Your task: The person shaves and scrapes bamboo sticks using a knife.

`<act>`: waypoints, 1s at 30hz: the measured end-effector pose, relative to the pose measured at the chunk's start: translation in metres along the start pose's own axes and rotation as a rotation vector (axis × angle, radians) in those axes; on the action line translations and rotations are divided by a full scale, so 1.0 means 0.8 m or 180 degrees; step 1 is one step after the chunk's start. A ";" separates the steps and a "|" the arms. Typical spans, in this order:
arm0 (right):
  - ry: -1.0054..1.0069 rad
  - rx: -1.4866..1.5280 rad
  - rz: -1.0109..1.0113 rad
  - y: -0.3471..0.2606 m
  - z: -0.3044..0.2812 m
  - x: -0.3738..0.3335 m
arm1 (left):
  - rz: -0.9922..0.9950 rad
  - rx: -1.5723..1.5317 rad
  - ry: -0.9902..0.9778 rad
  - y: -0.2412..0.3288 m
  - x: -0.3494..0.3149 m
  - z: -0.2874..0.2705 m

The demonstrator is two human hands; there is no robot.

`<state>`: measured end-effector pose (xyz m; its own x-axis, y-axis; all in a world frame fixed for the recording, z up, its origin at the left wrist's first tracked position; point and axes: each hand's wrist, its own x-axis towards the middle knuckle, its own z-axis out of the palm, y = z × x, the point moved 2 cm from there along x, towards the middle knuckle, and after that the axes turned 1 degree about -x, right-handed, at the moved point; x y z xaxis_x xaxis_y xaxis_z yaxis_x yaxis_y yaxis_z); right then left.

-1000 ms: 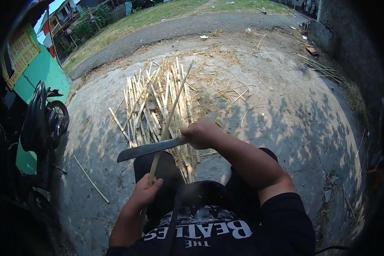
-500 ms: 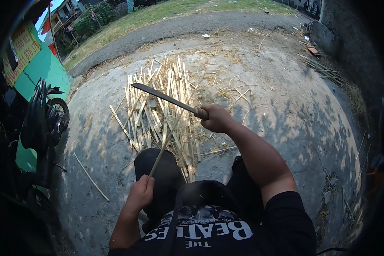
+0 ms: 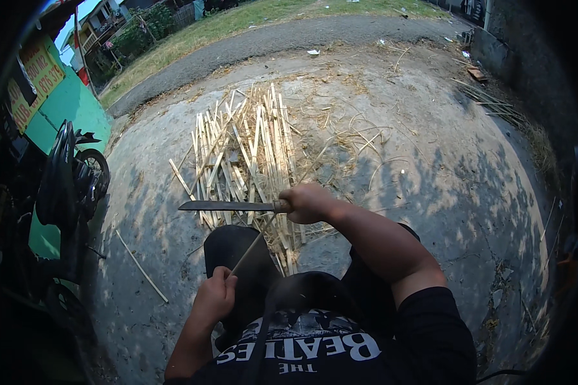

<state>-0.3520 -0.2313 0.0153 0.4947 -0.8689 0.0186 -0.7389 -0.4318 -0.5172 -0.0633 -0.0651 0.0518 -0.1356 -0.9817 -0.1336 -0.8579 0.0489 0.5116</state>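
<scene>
My right hand (image 3: pixel 310 203) is closed around the short handle of a machete (image 3: pixel 228 206). Its long dark blade points left, nearly level across the view above my knees. A thin bamboo strip (image 3: pixel 248 251) is pinched at its near end by my left hand (image 3: pixel 213 295), low beside my left knee. The strip slants away to the upper right and crosses the blade close to the handle. Whether blade and strip touch, I cannot tell; my right hand hides part of the strip. Beyond my knees a heap of pale split bamboo strips (image 3: pixel 263 138) lies on the concrete.
A single strip (image 3: pixel 141 266) lies on the ground to the left, near a parked motorcycle (image 3: pixel 67 179) and a green wall (image 3: pixel 77 115). Shavings (image 3: pixel 359 138) are scattered right of the heap. More sticks (image 3: pixel 491 102) lie at the far right. An asphalt road (image 3: pixel 289 38) crosses behind.
The machete has come down and nearer to me along the strip, its blade turning from slanted to nearly level. My left hand has stayed about where it was, on the strip.
</scene>
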 end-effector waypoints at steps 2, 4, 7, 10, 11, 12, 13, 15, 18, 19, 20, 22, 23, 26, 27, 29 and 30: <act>0.0049 -0.0012 -0.0047 0.001 0.003 0.004 | 0.0134 0.0057 0.0265 -0.008 -0.005 -0.001; 0.0173 0.0004 -0.0034 0.000 0.006 0.005 | 0.0280 0.0113 0.0527 -0.023 -0.016 -0.005; 0.0452 0.0036 -0.0048 0.014 0.009 0.005 | 0.0276 0.0398 0.0632 -0.052 -0.040 -0.020; 0.0555 -0.0029 -0.0044 0.020 0.006 0.009 | -0.0759 0.0456 0.0068 -0.093 -0.068 -0.029; 0.0524 -0.0147 0.0018 0.021 0.002 0.010 | -0.0767 0.0456 0.0074 -0.105 -0.073 -0.031; 0.0524 -0.0104 0.0071 0.017 -0.005 0.006 | -0.0801 0.0412 -0.0124 -0.114 -0.077 -0.032; 0.0526 -0.0109 0.0062 0.020 -0.002 0.006 | -0.0831 0.0365 -0.0320 -0.120 -0.081 -0.030; 0.0629 -0.0190 0.0069 0.024 0.002 0.009 | -0.0838 0.0209 -0.0340 -0.132 -0.088 -0.023; 0.0878 -0.0064 0.0037 0.018 0.002 0.002 | -0.0840 -0.0136 -0.0429 -0.151 -0.091 -0.004; 0.0880 -0.0072 0.0030 0.015 0.000 0.001 | -0.0837 -0.0320 -0.0495 -0.156 -0.091 0.000; 0.0748 -0.0164 0.0102 0.007 -0.005 -0.001 | -0.0836 -0.0336 -0.0495 -0.147 -0.089 0.000; 0.0612 -0.0276 0.0167 -0.012 -0.015 -0.005 | -0.0866 -0.0532 -0.0518 -0.116 -0.082 -0.003; 0.0446 -0.0400 0.0148 -0.023 -0.020 -0.008 | -0.0860 -0.0541 -0.0515 -0.116 -0.078 0.000; 0.0115 -0.0644 -0.0054 -0.040 -0.018 -0.010 | -0.0385 -0.1109 -0.0277 -0.109 -0.065 0.006; -0.0044 -0.0760 -0.0236 -0.047 -0.017 -0.010 | -0.0431 -0.0995 -0.0289 -0.103 -0.059 0.005; -0.0256 -0.0795 -0.0127 -0.051 -0.014 -0.013 | -0.0493 -0.0870 -0.0308 -0.098 -0.059 0.012; -0.0197 -0.0857 -0.0263 -0.044 -0.010 -0.013 | -0.0426 -0.0776 -0.0173 -0.097 -0.060 0.017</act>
<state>-0.3348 -0.2087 0.0406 0.5790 -0.8153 -0.0053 -0.7858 -0.5563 -0.2702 0.0032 -0.0190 0.0065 -0.0610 -0.9648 -0.2557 -0.7262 -0.1328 0.6745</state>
